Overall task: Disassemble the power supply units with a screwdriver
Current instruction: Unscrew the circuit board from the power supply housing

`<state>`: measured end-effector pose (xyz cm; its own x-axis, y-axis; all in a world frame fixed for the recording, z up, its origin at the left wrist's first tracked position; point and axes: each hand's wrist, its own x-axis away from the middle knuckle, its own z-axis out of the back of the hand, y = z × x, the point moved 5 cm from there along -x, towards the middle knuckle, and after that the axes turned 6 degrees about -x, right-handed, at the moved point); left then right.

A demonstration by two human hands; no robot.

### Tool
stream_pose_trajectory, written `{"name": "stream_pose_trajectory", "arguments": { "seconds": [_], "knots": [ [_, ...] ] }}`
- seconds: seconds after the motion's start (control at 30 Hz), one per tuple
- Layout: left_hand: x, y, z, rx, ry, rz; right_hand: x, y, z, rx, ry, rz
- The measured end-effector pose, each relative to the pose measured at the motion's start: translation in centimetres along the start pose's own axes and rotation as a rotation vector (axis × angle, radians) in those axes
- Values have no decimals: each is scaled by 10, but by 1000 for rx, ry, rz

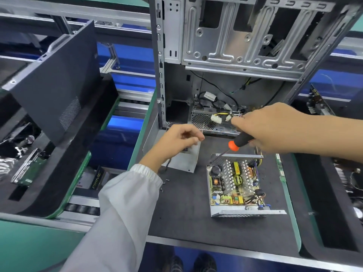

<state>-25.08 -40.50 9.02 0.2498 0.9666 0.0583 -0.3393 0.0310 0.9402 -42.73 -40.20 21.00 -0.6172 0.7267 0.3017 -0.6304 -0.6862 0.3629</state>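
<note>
An opened power supply unit (235, 183) lies on the black mat (186, 209), its circuit board with coils and heat sinks bare. Its removed metal cover (184, 156) lies to the left, partly under my left hand. My right hand (269, 128) grips a black and orange screwdriver (235, 143) above the unit, tip pointing down at the unit's far left corner. My left hand (176, 140) hovers over the cover with fingers loosely curled and holds nothing that I can see. A second power supply (208, 120) with white connectors sits inside the computer case (225, 46) behind.
Loose screws (164, 185) lie on the mat near my left sleeve. A dark side panel (57, 79) leans on the left tray. A conveyor with rollers runs at left. Circuit boards stand at the right edge (318, 103).
</note>
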Motion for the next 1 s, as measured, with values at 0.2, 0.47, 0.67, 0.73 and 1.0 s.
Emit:
{"name": "stream_pose_trajectory", "arguments": {
  "seconds": [0.2, 0.47, 0.67, 0.73, 1.0],
  "knots": [
    [22, 5, -32, -434, 132, -107, 15, 26, -5, -318, -87, -41],
    [32, 25, -90, -1280, 88, -503, 38, 57, -22, -338, -103, -73],
    [43, 13, -94, -1230, -6, -280, 56, 66, -50, -400, -50, -132],
    [49, -7, -105, -1098, -57, -89, 61, 67, -62, -445, -66, -147],
    [35, -39, -115, -882, 113, 138, 62, 64, -108, -423, -222, -146]
  ]
}}
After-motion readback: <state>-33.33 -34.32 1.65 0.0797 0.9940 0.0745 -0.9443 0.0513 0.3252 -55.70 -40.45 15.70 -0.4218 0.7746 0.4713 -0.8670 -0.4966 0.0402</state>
